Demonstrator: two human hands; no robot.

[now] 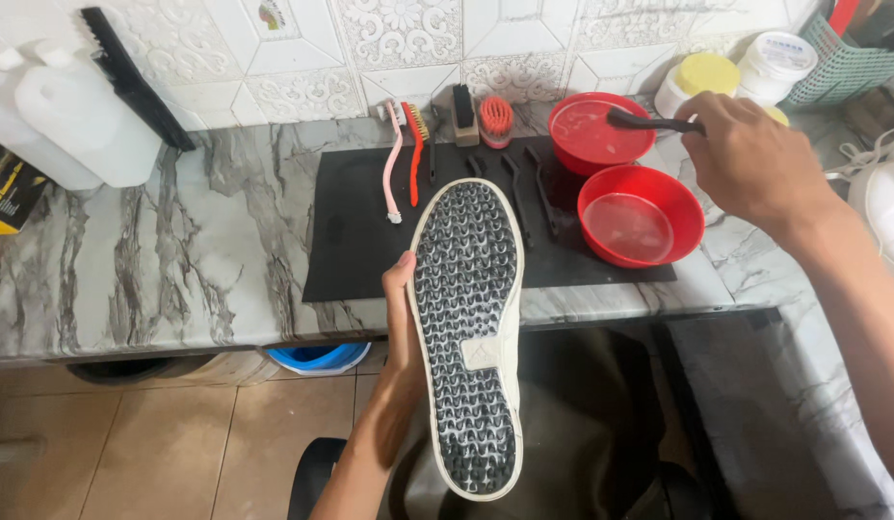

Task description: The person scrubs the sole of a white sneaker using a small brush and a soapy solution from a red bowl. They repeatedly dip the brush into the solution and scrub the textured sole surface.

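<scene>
Shoe (466,337) first: my left hand (401,318) is clamped along its edge, thumb on the pale rubber rim, and I have it turned sole up, toe pointing away from me, held out over the counter's front edge. The sole is dark with a fine wavy tread, ringed by off-white rubber. My right hand (750,159) is closed around the black handle of a brush (649,121), whose head sits in the far red bowl (601,133). A second red bowl (640,215) stands just beside it, nearer me; both are round, smooth plastic, and rest on a flat black mat (355,241). More brushes (406,159) lie in a row on the mat's far side, near the patterned tile wall. The counter (177,260) is grey-veined marble, glossy, with open surface left of the mat up to the white jugs (71,120). Lidded tubs (707,77) and a green basket (837,63) crowd the right corner.
</scene>
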